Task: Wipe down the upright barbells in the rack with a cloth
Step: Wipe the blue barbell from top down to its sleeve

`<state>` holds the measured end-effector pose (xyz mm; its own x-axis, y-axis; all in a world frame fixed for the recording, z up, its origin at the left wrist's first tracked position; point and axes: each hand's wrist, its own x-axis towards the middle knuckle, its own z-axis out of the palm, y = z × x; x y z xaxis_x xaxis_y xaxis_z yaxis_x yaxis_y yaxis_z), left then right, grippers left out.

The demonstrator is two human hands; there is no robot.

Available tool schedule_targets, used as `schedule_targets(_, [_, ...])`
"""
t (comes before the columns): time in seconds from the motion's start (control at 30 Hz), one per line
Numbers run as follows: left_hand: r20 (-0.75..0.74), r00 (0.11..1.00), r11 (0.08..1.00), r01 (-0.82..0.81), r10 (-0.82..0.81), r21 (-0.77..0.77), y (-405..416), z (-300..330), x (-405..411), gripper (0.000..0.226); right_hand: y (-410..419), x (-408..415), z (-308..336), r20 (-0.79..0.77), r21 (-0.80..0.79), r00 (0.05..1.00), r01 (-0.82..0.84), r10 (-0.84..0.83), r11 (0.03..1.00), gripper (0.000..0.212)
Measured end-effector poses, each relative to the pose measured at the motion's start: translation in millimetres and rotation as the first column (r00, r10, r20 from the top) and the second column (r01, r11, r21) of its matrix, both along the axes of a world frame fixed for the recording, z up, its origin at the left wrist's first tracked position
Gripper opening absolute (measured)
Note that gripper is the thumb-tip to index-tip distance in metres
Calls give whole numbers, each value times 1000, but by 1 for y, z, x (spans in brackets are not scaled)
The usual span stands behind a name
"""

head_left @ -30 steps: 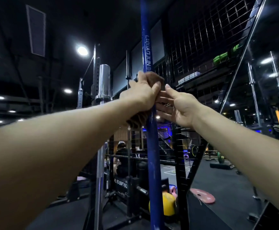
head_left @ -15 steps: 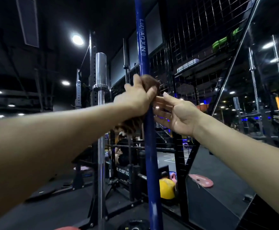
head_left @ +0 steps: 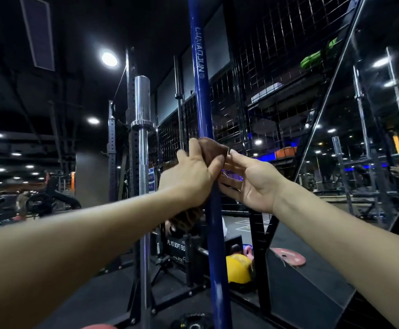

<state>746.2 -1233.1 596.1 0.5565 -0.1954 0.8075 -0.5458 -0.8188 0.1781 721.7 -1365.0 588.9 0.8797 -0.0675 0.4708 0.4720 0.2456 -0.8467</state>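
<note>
While the blue barbell [head_left: 203, 110] stands upright in the middle of your view, running from the top edge down to the bottom, your brown cloth [head_left: 211, 150] is wrapped round its shaft about halfway up. Your left hand [head_left: 191, 176] grips the cloth against the bar, fingers curled round the far side and thumb pressed along the near edge, and a bunched tail of the cloth hangs below your wrist. Your right hand [head_left: 248, 181] sits just beside the bar on the other side, palm turned toward it and fingers straight, holding nothing; its fingertips [head_left: 233, 154] reach the edge of the cloth near your left thumb. White lettering runs down the blue shaft above your hands. To the left, well apart from the blue bar, a chrome barbell [head_left: 142, 148] stands upright with its thick sleeve at the top. Behind both rises a black wire mesh wall [head_left: 265, 91]. Low behind the blue bar lies a yellow kettlebell [head_left: 237, 268], and to its right a pink weight plate [head_left: 288, 256] lies flat on a dark slanted surface. Round ceiling lights [head_left: 109, 58] glow overhead on the left.
</note>
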Motion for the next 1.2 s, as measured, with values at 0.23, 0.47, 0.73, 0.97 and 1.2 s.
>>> schedule_targets(0.23, [66, 998, 984, -11, 23, -175, -21, 85, 4, 55, -5, -3, -2, -7, -47, 1000, -15, 15, 999, 35])
schedule_targets(0.47, [24, 998, 991, 65, -63, -117, -13, 5, 4, 53, 4, 4, -17, 37, 15, 999, -7, 6, 1000, 15])
schedule_targets(0.73, [-60, 994, 986, 79, -88, -147, -8, 44, -3, 59, 8, 0, -20, 5, 17, 1000, -11, 11, 1000, 19])
schedule_targets(0.97, [37, 999, 989, -2, 7, -148, -21, 32, 2, 58, -1, 5, -27, 40, -23, 999, -32, 33, 999, 17])
schedule_targets(1.2, [-105, 994, 999, -28, 25, -24, -6, -57, -10, 60, 5, -1, -43, -9, 10, 1000, -28, 28, 1000, 27])
